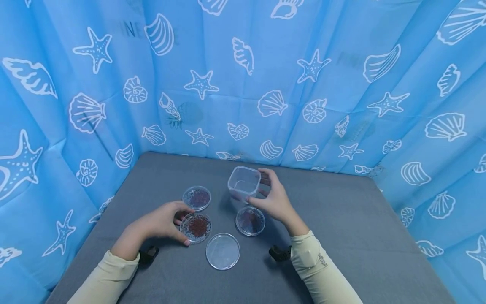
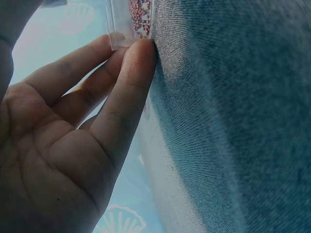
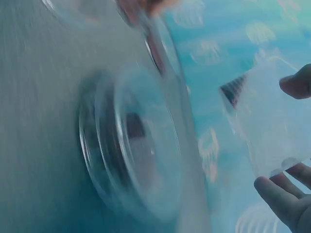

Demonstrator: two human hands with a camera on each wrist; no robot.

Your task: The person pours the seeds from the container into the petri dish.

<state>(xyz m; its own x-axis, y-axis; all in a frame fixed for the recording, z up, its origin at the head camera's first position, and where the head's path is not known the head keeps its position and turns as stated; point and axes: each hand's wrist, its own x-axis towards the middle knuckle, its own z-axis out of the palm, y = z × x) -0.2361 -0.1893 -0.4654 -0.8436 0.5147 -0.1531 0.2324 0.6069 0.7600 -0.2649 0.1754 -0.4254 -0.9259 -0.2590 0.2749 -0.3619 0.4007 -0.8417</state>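
My left hand [image 1: 163, 221] pinches the edge of a round clear petri dish [image 1: 205, 235] holding small red-brown grains. In the left wrist view the thumb and fingertips meet the wall of this grain-filled dish [image 2: 118, 22], close to the cloth. With its thumb on one side and fingers on the other, my right hand [image 1: 275, 200] grips a clear square plastic container [image 1: 244, 182] above the table. The container [image 3: 272, 116] is also in the right wrist view, where motion blurs the scene. Just below it in the head view lies another petri dish [image 1: 250, 221] with dark contents.
Behind the left hand's dish sits a third petri dish [image 1: 196, 198] with dark grains. Nearer the front lies a clear round dish or lid [image 1: 222, 251]. Grey cloth covers the table [image 1: 341, 236]; a blue shell-print curtain [image 1: 243, 84] hangs along its back and sides.
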